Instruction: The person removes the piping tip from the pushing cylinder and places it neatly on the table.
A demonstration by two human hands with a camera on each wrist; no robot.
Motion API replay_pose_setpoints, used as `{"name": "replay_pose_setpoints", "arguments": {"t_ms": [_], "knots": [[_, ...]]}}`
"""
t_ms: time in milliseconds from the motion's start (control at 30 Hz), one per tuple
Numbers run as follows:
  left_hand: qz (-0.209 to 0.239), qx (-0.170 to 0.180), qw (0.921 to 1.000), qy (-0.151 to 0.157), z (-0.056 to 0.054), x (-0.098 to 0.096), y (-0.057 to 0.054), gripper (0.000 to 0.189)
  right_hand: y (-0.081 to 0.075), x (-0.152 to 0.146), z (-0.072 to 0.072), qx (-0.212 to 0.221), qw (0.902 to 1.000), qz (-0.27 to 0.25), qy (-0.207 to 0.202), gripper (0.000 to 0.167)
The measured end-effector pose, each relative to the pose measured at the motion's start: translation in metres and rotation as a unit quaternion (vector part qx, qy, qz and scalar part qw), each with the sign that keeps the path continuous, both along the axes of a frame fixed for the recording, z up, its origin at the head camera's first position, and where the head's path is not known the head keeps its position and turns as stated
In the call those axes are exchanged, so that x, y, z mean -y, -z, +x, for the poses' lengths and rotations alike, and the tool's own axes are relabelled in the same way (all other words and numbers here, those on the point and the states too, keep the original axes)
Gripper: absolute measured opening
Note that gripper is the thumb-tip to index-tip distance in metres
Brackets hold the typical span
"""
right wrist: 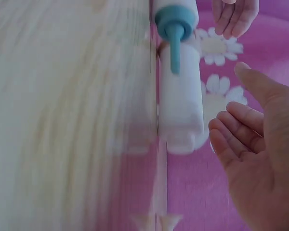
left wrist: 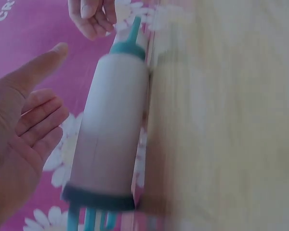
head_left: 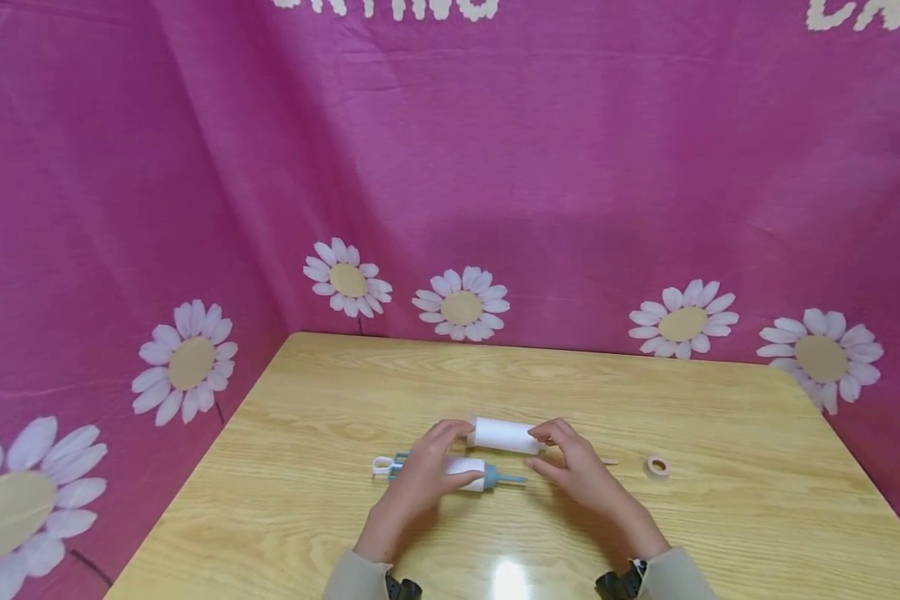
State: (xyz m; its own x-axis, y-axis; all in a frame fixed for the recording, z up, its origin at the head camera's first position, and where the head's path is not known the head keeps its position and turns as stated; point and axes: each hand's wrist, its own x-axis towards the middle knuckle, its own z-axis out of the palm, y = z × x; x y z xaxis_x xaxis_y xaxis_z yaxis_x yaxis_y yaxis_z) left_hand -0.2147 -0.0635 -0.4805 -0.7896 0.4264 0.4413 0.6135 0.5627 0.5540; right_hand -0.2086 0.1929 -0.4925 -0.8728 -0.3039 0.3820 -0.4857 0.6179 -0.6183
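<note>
A white cylinder with translucent ends lies on the table. My left hand has its fingertips right at the cylinder's left end, and my right hand has its fingertips at the right end. Nearer to me lies a white syringe-like tube with a teal nozzle pointing right and a white ring handle on the left. The left hand covers part of this tube in the head view. Both wrist views show relaxed, slightly bent fingers beside the pieces, gripping neither.
A small tape roll lies to the right of the right hand. Between them, a thin stick pokes out from behind that hand. Pink cloth with white flowers hangs at the back and sides of the wooden table.
</note>
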Motion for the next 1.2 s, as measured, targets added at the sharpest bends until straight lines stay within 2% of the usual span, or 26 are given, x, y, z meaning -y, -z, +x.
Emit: {"name": "replay_pose_setpoints", "arguments": {"t_ms": [167,333,433,567,700,800,967,1200], "knots": [[0.0,0.017,0.9998,-0.01,0.001,0.023,0.002,0.061,0.001,0.016,0.0,-0.006,0.9989,0.019,-0.043,0.034],[-0.007,0.09,0.9954,-0.033,0.002,0.044,0.001,0.066,0.002,0.026,-0.002,-0.018,0.9951,0.033,-0.092,0.033],[-0.03,0.126,0.9906,-0.043,0.0,0.058,0.002,0.069,0.003,0.029,-0.003,-0.02,0.9921,0.041,-0.117,0.035],[-0.054,0.151,0.9866,-0.032,-0.006,0.073,0.007,0.071,0.004,0.035,-0.003,-0.006,0.9902,0.058,-0.127,0.036],[-0.046,0.178,0.9829,-0.01,-0.008,0.083,0.009,0.068,0.005,0.038,-0.003,0.001,0.9891,0.073,-0.128,0.033],[-0.044,0.189,0.981,0.001,-0.01,0.085,0.011,0.064,0.005,0.039,-0.004,0.007,0.9876,0.087,-0.13,0.031],[-0.033,0.186,0.982,0.009,-0.013,0.085,0.013,0.059,0.005,0.039,-0.006,0.023,0.9859,0.104,-0.129,0.025],[-0.023,0.196,0.9802,0.013,-0.013,0.085,0.012,0.055,0.004,0.038,-0.004,0.044,0.9868,0.089,-0.128,0.022]]}}
